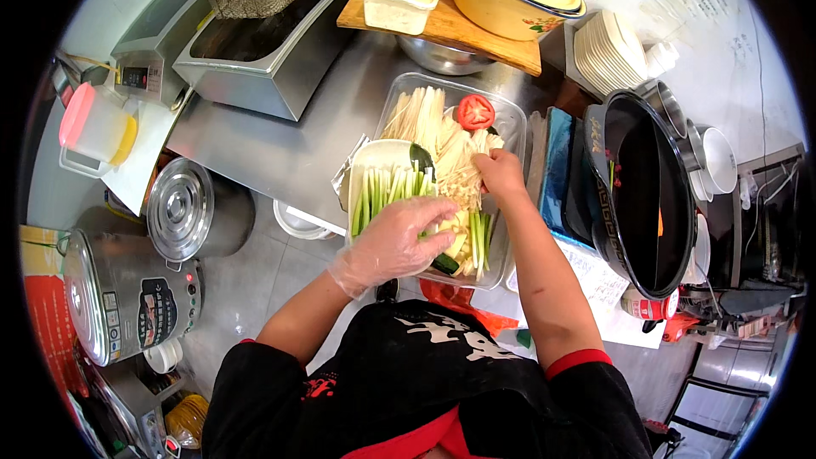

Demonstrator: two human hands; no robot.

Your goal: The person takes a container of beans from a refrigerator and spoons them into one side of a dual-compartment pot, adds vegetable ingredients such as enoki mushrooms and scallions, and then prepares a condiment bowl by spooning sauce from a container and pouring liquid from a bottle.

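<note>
My left hand (408, 236), in a clear plastic glove, is over a clear plastic tray (517, 134), its thumb and fingers apart above pale yellow slices (456, 243). My bare right hand (500, 172) has its fingers curled at the tray's right side, closed on enoki mushrooms (462, 166); its fingertips are partly hidden. At the tray's far end a halved tomato (475, 112) lies beside pale sheet-like strips (417, 115). A white dish (364, 156) of cut green stalks (382, 194) overlaps the tray's left side. More green stalks (479, 239) and a dark green vegetable piece (445, 263) lie near me.
Beyond the tray, a wooden board (446, 32) over a steel bowl (440, 56) bears a yellow enamel pot (510, 6). A fryer (280, 76) stands far left. To the right is a divided black pot (644, 197). Lidded steel pots (185, 210) stand at left.
</note>
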